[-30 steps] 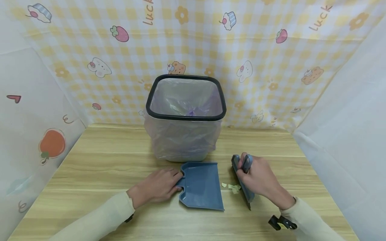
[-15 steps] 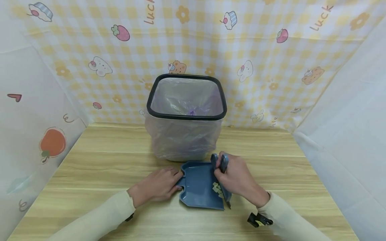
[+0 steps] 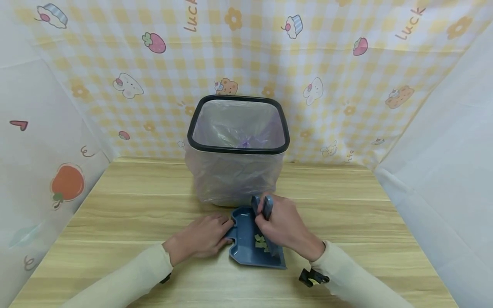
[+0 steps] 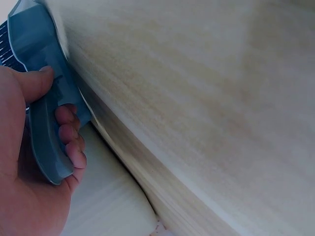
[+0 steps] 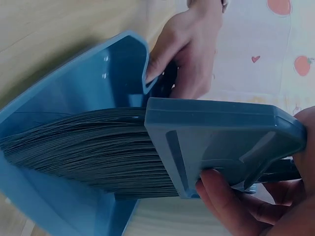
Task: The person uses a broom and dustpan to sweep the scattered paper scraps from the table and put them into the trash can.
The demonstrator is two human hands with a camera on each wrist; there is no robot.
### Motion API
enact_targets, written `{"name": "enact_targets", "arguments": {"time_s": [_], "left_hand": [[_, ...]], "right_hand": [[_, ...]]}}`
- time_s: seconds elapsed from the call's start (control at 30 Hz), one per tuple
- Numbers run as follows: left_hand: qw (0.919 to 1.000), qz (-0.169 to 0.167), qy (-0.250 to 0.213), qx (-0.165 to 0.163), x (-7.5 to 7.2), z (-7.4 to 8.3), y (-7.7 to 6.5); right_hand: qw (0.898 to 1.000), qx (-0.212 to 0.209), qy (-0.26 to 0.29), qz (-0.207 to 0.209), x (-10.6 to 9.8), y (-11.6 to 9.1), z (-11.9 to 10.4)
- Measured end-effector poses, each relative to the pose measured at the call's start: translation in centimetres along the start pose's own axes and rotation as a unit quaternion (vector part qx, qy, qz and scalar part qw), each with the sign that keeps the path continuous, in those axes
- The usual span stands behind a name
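Note:
My left hand (image 3: 204, 237) grips the short handle of a blue-grey dustpan (image 3: 243, 252) lying on the table. In the left wrist view its fingers curl round that handle (image 4: 47, 137). My right hand (image 3: 285, 224) holds a matching hand brush (image 3: 268, 207) over the dustpan. The right wrist view shows the brush's dark bristles (image 5: 93, 152) fanned down against the inside of the pan. Several small pale yellow-green scraps (image 3: 260, 244) lie in the dustpan, just left of the brush. The right hand and brush hide part of the pan's open edge.
Right behind the dustpan stands a waste bin (image 3: 238, 150) with a black rim and a translucent liner bag. The wood-grain table (image 3: 142, 192) reaches back to a yellow checked cloth (image 3: 165, 111). White cloth sides (image 3: 450, 145) flank the table.
My right hand has moved left with the brush, from the table right of the dustpan to inside it. The scraps have gone from the table into the pan. The left hand stays put.

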State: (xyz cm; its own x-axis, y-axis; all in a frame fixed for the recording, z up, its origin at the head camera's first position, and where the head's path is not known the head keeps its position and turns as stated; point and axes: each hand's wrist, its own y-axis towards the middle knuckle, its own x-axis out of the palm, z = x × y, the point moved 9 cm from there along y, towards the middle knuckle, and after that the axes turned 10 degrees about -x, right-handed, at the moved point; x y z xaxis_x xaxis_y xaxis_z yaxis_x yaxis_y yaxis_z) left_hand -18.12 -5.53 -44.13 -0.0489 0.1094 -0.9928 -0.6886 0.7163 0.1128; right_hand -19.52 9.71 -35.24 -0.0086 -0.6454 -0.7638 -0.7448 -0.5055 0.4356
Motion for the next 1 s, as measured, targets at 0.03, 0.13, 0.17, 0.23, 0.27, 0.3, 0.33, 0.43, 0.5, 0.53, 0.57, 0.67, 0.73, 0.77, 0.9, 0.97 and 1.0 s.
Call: {"name": "enact_targets", "arguments": {"time_s": [0.03, 0.13, 0.17, 0.23, 0.27, 0.3, 0.33, 0.43, 0.5, 0.53, 0.57, 0.67, 0.73, 0.77, 0.9, 0.97, 1.0], "left_hand": [[1.0, -0.001, -0.001, -0.001, 0.0, 0.0, 0.0], [1.0, -0.005, -0.003, -0.003, 0.1, 0.0, 0.0], [1.0, -0.006, -0.004, -0.003, 0.1, 0.1, 0.0], [1.0, -0.008, -0.004, -0.004, 0.1, 0.1, 0.0], [0.9999, -0.01, -0.005, -0.005, 0.1, 0.1, 0.0], [0.9999, -0.013, -0.006, -0.007, 0.1, 0.1, 0.0], [0.9998, -0.014, -0.006, -0.008, 0.1, 0.1, 0.0], [0.9999, -0.011, -0.006, -0.01, 0.1, 0.1, 0.0], [0.9999, -0.004, -0.004, -0.009, 0.0, 0.1, 0.0], [1.0, 0.001, -0.003, -0.008, -0.1, 0.1, -0.1], [0.9999, 0.005, -0.003, -0.008, -0.1, 0.1, -0.1], [0.9999, 0.009, -0.004, -0.009, -0.2, 0.1, -0.1], [0.9999, 0.007, -0.007, -0.01, -0.2, 0.0, 0.0], [0.9999, 0.006, -0.007, -0.01, -0.2, 0.0, 0.0], [0.9999, 0.004, -0.009, -0.01, -0.2, 0.0, -0.1], [0.9999, 0.005, -0.01, -0.01, -0.2, -0.1, -0.1], [0.9998, 0.006, -0.012, -0.012, -0.2, -0.1, -0.1]], "right_hand": [[1.0, 0.001, 0.003, -0.001, 0.1, 0.1, -0.1], [1.0, 0.005, 0.007, -0.002, 0.2, 0.3, -0.2], [1.0, 0.005, 0.006, -0.001, 0.1, 0.4, -0.3], [1.0, 0.007, 0.001, 0.002, -0.2, 0.3, -0.3], [1.0, 0.007, -0.002, 0.004, -0.5, 0.2, -0.3], [1.0, 0.005, -0.005, 0.008, -0.7, 0.1, -0.2], [1.0, 0.005, -0.007, 0.009, -1.0, 0.0, -0.1], [1.0, 0.007, -0.005, 0.018, -2.0, -0.5, 0.3], [1.0, 0.009, -0.003, 0.024, -2.8, -1.0, 0.7], [1.0, 0.01, -0.005, 0.025, -3.2, -1.2, 1.0], [1.0, 0.012, -0.005, 0.028, -3.6, -1.4, 1.2], [0.999, 0.02, -0.014, 0.03, -4.7, -2.2, 1.8], [0.999, 0.03, -0.018, 0.026, -5.3, -2.8, 2.4], [0.999, 0.036, -0.02, 0.025, -5.6, -3.1, 2.6], [0.997, 0.063, -0.033, 0.016, -6.3, -4.2, 3.7], [0.996, 0.074, -0.043, 0.011, -6.5, -4.7, 4.1], [0.996, 0.079, -0.046, 0.009, -6.6, -4.8, 4.3]]}}
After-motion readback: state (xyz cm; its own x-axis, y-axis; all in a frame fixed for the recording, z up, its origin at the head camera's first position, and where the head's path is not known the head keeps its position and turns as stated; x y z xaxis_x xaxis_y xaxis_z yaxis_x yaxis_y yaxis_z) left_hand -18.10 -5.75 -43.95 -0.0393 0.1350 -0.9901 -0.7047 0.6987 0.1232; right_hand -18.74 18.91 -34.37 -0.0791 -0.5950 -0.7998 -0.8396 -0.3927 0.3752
